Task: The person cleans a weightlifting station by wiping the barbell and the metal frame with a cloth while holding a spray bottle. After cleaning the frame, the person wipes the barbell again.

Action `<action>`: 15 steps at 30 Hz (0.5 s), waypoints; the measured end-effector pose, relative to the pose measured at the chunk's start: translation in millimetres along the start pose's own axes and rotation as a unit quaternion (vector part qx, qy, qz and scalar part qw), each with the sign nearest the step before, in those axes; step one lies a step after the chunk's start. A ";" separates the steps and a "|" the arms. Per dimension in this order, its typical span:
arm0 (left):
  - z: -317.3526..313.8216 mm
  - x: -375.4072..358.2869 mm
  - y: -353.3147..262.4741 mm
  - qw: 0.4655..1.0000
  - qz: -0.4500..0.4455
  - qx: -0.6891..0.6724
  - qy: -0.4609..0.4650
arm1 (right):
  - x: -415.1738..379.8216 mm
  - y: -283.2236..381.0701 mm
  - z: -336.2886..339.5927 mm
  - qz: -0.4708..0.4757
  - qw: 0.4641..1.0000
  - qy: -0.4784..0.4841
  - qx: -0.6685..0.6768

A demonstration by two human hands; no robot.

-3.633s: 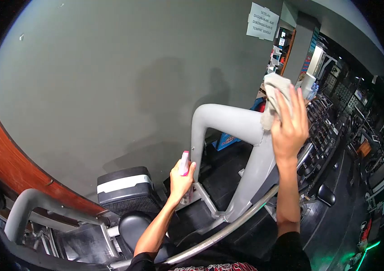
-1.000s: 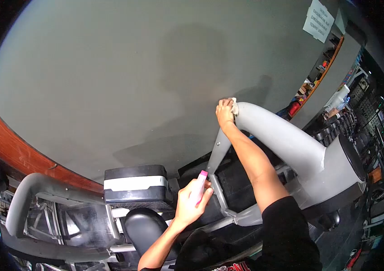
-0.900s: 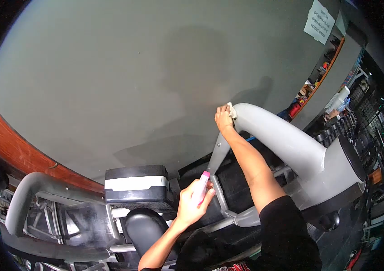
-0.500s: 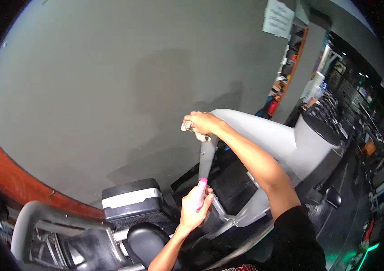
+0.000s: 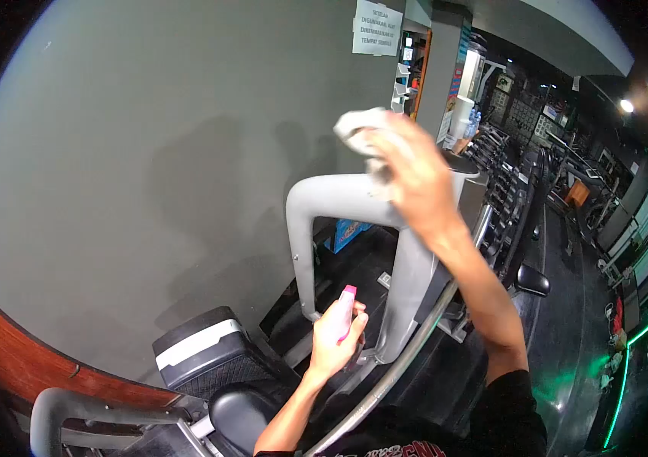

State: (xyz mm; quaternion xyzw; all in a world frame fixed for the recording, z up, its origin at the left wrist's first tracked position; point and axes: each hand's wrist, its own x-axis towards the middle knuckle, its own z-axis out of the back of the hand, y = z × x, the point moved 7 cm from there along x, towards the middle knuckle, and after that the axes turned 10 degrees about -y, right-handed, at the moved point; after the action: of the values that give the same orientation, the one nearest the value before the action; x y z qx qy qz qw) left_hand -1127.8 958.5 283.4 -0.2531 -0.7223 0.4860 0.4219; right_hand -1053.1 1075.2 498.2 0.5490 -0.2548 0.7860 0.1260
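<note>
My left hand [image 5: 331,346] is wrapped round a small pink-and-white bottle [image 5: 346,305], its bright pink top pointing up and away from me. A crumpled white cloth [image 5: 360,126] is gripped in my right hand [image 5: 421,186], which is raised and smeared by motion. That hand overlaps the upper bar of a grey exercise machine frame [image 5: 339,186] in this view. The bottle is in front of the frame's lower opening, left of its thick upright.
A padded black seat [image 5: 244,415] and a black-and-white pad [image 5: 202,346] are at lower left beside the wall. A metal bar [image 5: 400,369] slants across the front. Dumbbell racks [image 5: 495,190] stand behind at right. A printed notice [image 5: 377,29] hangs on the wall.
My right hand with the cloth has lifted off the frame's far corner and moved right and up. The view has turned to the right. My left hand still holds the bottle.
</note>
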 end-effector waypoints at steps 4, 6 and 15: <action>-10.7 -8.1 -0.5 0.997 0.036 -0.051 0.037 | -24.3 -12.8 60.1 -0.024 0.985 0.032 -0.165; -16.9 -11.6 -0.8 0.997 0.028 -0.052 0.048 | -58.0 -19.7 68.9 -0.017 0.979 0.076 -0.186; -27.1 -19.9 -7.2 0.995 0.023 -0.059 0.079 | -175.9 14.9 65.8 -0.058 0.964 0.211 -0.150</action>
State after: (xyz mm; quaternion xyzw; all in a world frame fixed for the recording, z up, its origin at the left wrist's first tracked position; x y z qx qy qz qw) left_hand -1094.0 953.4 287.4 -0.3312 -0.7081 0.4307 0.4510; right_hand -943.3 1041.6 348.7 0.3593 -0.3054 0.8281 0.3030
